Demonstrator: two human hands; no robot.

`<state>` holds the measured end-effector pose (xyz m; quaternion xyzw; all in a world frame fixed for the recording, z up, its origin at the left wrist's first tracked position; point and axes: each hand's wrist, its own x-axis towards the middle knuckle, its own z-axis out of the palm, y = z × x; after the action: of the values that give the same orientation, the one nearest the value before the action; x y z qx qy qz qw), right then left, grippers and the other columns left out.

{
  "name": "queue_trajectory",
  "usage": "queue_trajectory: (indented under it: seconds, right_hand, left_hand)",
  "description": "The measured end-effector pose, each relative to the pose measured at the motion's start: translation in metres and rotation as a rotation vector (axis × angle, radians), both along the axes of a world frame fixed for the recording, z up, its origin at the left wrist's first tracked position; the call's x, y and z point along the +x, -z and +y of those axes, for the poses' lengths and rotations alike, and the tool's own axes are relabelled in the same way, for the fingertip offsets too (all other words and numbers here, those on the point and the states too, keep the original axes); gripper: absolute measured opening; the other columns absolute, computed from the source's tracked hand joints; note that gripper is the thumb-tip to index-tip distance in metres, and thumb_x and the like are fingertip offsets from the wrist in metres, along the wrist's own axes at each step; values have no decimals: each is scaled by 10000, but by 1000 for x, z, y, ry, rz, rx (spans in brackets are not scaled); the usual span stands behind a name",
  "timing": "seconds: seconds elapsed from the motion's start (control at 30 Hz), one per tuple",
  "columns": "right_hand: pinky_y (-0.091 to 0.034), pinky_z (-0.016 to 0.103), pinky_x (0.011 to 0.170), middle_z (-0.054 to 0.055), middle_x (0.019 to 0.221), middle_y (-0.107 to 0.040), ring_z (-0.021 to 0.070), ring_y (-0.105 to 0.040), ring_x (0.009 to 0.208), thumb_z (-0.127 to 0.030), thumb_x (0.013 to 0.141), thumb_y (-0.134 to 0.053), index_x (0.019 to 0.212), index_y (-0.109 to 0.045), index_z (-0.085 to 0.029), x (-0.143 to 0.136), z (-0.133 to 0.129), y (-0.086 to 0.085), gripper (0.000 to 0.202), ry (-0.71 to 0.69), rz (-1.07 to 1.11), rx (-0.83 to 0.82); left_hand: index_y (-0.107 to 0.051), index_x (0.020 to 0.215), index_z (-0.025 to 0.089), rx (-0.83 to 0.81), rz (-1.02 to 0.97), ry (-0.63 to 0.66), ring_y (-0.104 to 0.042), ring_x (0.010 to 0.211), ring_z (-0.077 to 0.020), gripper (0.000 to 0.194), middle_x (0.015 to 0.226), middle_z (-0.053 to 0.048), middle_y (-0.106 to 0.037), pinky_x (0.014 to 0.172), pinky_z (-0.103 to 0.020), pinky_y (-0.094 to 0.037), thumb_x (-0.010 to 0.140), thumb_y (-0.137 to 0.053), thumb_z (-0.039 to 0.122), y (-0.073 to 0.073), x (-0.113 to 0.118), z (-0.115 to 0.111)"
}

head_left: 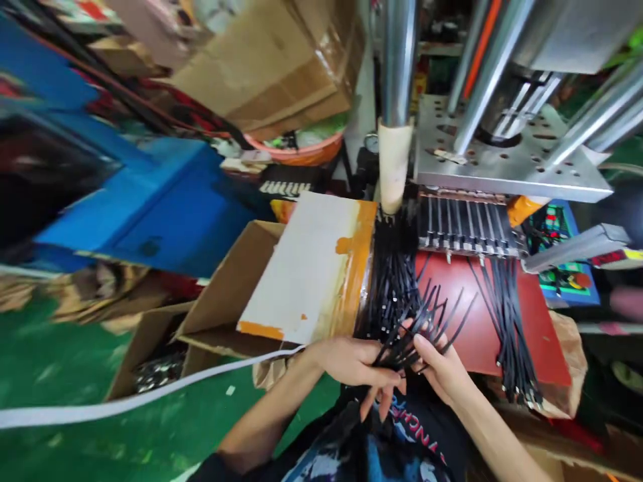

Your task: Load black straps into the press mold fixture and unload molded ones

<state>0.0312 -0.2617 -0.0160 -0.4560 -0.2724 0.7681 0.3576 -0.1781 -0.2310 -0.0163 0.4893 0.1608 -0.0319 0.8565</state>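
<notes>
Black cables [402, 351] are bunched up between the two hands, by the red board's [537, 335] near left corner; right hand [437, 358] has them pinched thumb-to-fingers, left hand [359, 365] kinda curls round the near ends, couple fingers hanging loose; another bunch [512, 335] lies on the board.

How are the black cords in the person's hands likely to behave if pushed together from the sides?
The black cords seem springy rather than limp: their free ends arc outward beyond the left hand and right hand. They may splay again once released, since those ends already fan apart. Each is probably light, being so thin.
</notes>
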Motion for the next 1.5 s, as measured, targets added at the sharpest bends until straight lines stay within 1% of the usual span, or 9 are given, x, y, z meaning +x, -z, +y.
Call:
queue_trajectory:
  seconds: [0.23,0.4,0.57,0.77,0.93,1.13,1.2,1.37,1.5]
  right_hand:
    - [-353,220,526,-12,747,-613,86,-450,588,-691,857,-719,1073,-787,-185,-96,130,3,555,-551,-147,420]
    - [-424,261,609,9,747,-653,137,-530,680,-702,753,-785,921,-761,-169,-160,193,13,560,-575,-371,609]
    - [-475,308,742,54,902,-736,199,-623,832,-611,752,-825,890,-725,-195,-105,186,15,450,-474,-557,670]
    - [-465,287,655,44,845,-700,176,-597,786,-590,963,-621,969,-743,-170,-48,151,7,437,-449,-544,681]
    - [-524,301,788,49,930,-740,174,-659,865,-468,1006,-649,935,-764,-192,-40,137,-50,307,-569,-470,892]
    - [-489,242,565,24,800,-741,127,-606,643,-504,995,-669,881,-806,-217,-27,142,-123,337,-709,-425,875]
    - [-475,243,548,33,821,-747,127,-607,646,-534,997,-646,858,-788,-205,-52,153,-113,385,-764,-376,832]
    - [-495,264,603,53,848,-772,143,-642,644,-463,960,-690,1048,-753,-159,-141,191,-41,322,-742,-651,708]
    - [-510,305,757,91,997,-789,201,-716,822,-386,928,-708,1173,-715,-168,-112,183,-13,328,-600,-866,773]
  left_hand:
    - [-636,1361,226,398,472,-1261,-734,1149,-227,469,1293,-112,-746,1041,-381,-592,1023,-597,548,7,-67,-53]
    - [-591,1418,185,623,742,-1613,-684,1305,-268,539,1439,-163,-679,1162,-443,-533,1043,-521,566,47,-81,-33]
    - [-471,1547,178,822,936,-1600,-486,1523,-318,574,1609,-190,-526,1300,-550,-349,1046,-539,450,62,-87,-14]
    - [-597,1426,169,1097,1033,-1333,-651,1332,-316,422,1414,-168,-691,1198,-545,-476,1026,-524,283,57,-102,14]
    - [-665,1340,205,1111,915,-1295,-693,1278,-271,381,1352,-105,-744,1198,-501,-485,982,-538,186,56,-117,42]
    - [-664,1318,172,1091,841,-1319,-755,1174,-216,330,1283,-105,-778,1087,-354,-575,1026,-526,244,60,-124,55]
    - [-675,1297,162,1106,888,-1354,-747,1175,-226,321,1274,-115,-776,1101,-372,-563,1028,-531,261,64,-127,58]
    - [-720,1234,126,1191,1044,-1356,-641,1317,-293,327,1350,-154,-715,1206,-487,-464,1012,-549,294,66,-139,55]
    - [-718,1271,159,1225,1103,-1314,-607,1377,-299,349,1440,-160,-658,1239,-497,-439,1055,-498,322,61,-144,36]
